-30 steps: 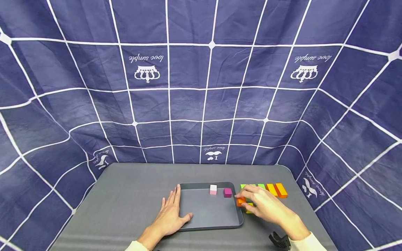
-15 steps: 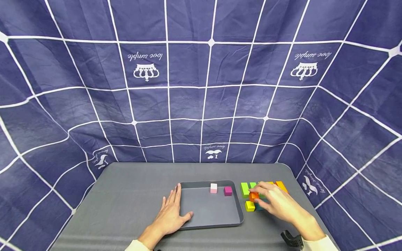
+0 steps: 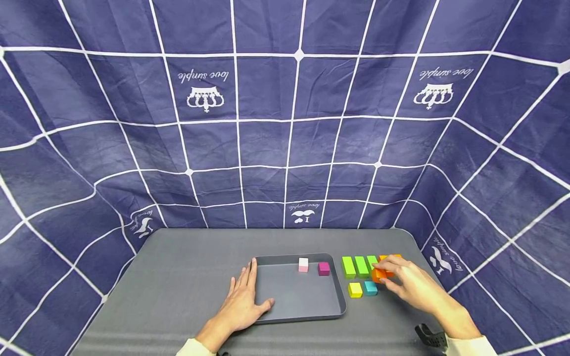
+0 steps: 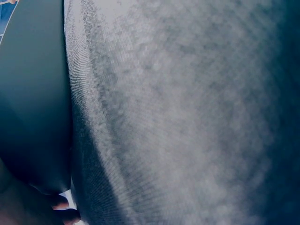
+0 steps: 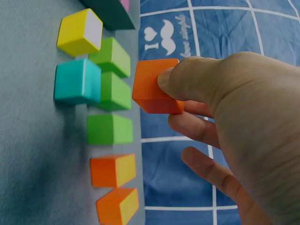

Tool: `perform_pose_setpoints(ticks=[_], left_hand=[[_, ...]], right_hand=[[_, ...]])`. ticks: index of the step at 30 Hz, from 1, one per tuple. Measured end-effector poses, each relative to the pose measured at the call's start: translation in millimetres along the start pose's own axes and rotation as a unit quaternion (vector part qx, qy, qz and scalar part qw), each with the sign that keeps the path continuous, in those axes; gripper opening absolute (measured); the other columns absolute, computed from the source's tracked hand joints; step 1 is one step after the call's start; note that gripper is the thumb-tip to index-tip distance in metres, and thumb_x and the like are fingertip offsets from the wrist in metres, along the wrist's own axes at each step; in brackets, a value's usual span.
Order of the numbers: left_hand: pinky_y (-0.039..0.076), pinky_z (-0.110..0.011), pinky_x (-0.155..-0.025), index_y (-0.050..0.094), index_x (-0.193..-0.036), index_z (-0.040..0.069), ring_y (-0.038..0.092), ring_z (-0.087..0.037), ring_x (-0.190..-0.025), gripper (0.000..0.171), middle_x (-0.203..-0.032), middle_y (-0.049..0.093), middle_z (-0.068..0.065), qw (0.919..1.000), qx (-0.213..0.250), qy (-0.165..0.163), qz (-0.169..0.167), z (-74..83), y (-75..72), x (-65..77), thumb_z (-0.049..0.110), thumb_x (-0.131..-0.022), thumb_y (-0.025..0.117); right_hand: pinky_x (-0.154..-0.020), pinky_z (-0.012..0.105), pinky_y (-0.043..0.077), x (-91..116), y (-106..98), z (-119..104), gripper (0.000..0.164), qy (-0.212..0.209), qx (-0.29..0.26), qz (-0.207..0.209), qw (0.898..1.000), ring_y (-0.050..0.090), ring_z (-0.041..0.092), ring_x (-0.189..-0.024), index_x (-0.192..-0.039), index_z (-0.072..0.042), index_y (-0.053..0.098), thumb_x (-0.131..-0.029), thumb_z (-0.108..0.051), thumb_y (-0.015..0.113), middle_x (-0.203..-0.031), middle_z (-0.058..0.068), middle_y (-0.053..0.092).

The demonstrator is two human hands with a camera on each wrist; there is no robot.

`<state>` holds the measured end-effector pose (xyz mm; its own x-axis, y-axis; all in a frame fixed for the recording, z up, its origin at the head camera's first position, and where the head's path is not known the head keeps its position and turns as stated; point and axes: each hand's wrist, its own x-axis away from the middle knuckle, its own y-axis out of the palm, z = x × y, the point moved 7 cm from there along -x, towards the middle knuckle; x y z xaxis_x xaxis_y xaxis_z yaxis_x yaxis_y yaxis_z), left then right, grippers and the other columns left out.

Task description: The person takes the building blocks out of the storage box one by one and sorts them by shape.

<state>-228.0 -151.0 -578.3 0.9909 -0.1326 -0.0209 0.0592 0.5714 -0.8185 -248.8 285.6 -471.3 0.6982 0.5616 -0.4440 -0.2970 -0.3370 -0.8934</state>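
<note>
An orange cube (image 5: 152,86) is pinched between the thumb and fingers of my right hand (image 3: 411,283), raised above the blocks on the right of the table. Below it, a teal cube (image 3: 370,288) sits beside a yellow cube (image 3: 355,290). Behind them stand several green blocks (image 3: 349,267) in a row, with orange blocks (image 5: 112,170) at the row's end, partly hidden by the hand in the head view. My left hand (image 3: 242,304) rests with straight fingers on the left rim of a grey tray (image 3: 296,296).
Inside the tray, near its far right corner, lie a pink-and-white cube (image 3: 303,265) and a magenta cube (image 3: 323,269). The grey table (image 3: 187,267) extends left of the tray. A blue gridded cloth (image 3: 267,143) rises behind the table and along its sides.
My right hand has carried the orange cube rightward, from beside the tray past the yellow and teal cubes, uncovering them. The left hand keeps its place on the tray.
</note>
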Motion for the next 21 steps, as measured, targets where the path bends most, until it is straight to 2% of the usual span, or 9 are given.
perform_pose_setpoints(ticks=[9,21], left_hand=[[0.016,-0.081,-0.143,0.011,-0.188,0.005,0.025,-0.052,-0.180,0.129,-0.192,0.028,-0.027,1.0000,-0.001,-0.001,-0.004,0.9,-0.9,-0.5,0.054,-0.098,0.089],[0.018,-0.081,-0.143,0.012,-0.188,0.005,0.027,-0.052,-0.180,0.128,-0.191,0.030,-0.028,1.0000,-0.008,-0.003,-0.001,1.9,-2.1,0.1,0.053,-0.097,0.089]], right_hand=[[-0.083,0.044,0.070,15,7,16,0.051,-0.004,0.003,0.015,1.000,0.081,0.020,-0.098,-0.120,-0.013,0.089,-0.073,-0.003,0.106,-0.114,-0.005,0.082],[-0.087,0.043,0.071,27,28,27,0.048,0.016,-0.032,-0.031,0.999,0.082,0.020,-0.105,-0.120,-0.014,0.088,-0.077,-0.002,0.104,-0.117,-0.004,0.084]])
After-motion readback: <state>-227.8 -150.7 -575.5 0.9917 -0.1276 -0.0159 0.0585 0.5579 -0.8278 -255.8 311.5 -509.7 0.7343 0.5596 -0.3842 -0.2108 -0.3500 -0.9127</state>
